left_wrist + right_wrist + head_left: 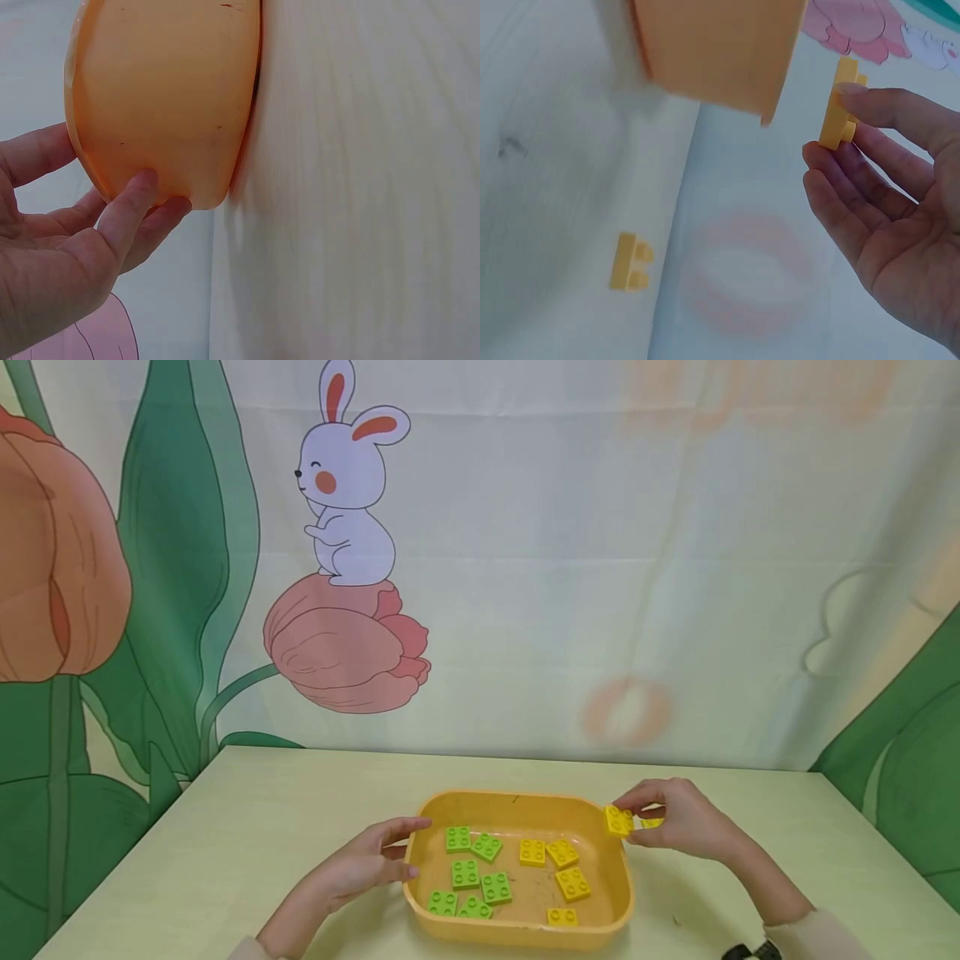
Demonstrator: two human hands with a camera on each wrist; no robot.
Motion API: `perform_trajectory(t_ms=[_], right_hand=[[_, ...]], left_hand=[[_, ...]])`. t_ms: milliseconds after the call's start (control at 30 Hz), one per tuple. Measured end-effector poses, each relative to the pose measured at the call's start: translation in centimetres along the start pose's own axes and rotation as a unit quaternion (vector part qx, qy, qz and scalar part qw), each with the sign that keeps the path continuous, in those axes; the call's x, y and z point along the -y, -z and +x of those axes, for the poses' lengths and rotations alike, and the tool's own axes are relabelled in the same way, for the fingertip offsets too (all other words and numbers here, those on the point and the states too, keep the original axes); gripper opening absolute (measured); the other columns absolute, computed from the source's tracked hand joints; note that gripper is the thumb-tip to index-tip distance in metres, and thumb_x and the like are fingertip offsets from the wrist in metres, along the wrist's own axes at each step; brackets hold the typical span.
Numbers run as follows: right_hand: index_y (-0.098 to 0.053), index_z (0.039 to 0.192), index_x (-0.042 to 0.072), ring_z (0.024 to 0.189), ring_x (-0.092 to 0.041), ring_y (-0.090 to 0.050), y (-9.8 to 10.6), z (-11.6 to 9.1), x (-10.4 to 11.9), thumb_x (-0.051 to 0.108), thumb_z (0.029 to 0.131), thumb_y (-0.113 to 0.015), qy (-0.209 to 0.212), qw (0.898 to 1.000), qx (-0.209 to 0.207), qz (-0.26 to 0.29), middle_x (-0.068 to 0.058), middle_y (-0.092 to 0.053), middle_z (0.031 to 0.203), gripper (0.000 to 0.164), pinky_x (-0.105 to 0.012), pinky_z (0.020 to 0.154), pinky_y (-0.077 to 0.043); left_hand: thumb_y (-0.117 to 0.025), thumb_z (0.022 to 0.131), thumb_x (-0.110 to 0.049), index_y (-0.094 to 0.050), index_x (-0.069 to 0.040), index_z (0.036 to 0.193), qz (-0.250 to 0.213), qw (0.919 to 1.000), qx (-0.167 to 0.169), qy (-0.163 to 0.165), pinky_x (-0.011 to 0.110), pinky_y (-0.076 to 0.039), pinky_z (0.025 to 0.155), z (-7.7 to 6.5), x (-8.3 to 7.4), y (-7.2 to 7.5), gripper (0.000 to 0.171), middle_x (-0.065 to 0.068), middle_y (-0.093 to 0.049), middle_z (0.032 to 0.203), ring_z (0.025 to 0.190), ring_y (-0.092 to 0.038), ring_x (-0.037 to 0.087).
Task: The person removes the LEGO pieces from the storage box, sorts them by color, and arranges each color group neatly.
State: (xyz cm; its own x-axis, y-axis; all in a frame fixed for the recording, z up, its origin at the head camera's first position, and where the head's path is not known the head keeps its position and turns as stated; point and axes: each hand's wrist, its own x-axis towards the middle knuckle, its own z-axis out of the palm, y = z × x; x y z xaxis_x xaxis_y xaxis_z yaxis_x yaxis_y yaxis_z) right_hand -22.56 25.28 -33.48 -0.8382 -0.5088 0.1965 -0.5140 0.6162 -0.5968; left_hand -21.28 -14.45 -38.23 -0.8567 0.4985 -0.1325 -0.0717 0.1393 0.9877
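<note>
Head view: left hand (pixel 360 864) rests against the left wall of the orange tray (pixel 517 806) on the desk (pixel 247 827); green and yellow bricks lie inside.

Left wrist view: thumb and fingers touch the tray's outer wall, grip loose.

Right hand (pixel 678 818) pinches a yellow brick (pixel 619 820) at the tray's far right corner.

Right wrist view alone shows clearly a second yellow brick (pixel 630 261) on the desk beside the tray.
</note>
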Motion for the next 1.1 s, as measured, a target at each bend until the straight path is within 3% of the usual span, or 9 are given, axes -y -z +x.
perform_trajectory(t_ms=[267,533,1100], right_hand=[[-0.066,0.100,-0.005,0.082,-0.020,-0.062,0.0,-0.9,-3.1,0.008,0.071,-0.075,-0.032,0.999,-0.025,-0.007,-0.014,-0.066,0.096,0.034,-0.032,0.072,-0.054],[-0.067,0.097,-0.005,0.079,-0.013,-0.059,-1.3,-1.0,-5.5,0.006,0.070,-0.074,-0.039,0.999,0.023,-0.008,-0.011,-0.067,0.093,0.030,-0.032,0.071,-0.054],[-0.067,0.094,-0.009,0.076,-0.017,-0.062,-2.3,-0.6,-5.9,-0.001,0.065,-0.075,-0.055,0.996,0.069,-0.003,-0.013,-0.068,0.090,0.032,-0.029,0.068,-0.054]], left_hand=[[-0.060,0.081,0.006,-0.030,0.008,0.137,0.000,1.0000,0.002,-0.005,0.036,-0.047,0.089,0.0,0.1,0.1,0.063,0.029,-0.025,0.141,0.124,-0.035,0.044],[-0.059,0.081,0.006,-0.030,0.008,0.136,-0.001,1.0000,0.004,-0.007,0.036,-0.047,0.088,-0.1,0.1,0.1,0.063,0.030,-0.025,0.140,0.124,-0.035,0.044],[-0.059,0.081,0.006,-0.029,0.008,0.136,-0.003,1.0000,0.005,-0.007,0.036,-0.047,0.089,0.0,0.1,0.1,0.063,0.029,-0.025,0.140,0.124,-0.034,0.044]])
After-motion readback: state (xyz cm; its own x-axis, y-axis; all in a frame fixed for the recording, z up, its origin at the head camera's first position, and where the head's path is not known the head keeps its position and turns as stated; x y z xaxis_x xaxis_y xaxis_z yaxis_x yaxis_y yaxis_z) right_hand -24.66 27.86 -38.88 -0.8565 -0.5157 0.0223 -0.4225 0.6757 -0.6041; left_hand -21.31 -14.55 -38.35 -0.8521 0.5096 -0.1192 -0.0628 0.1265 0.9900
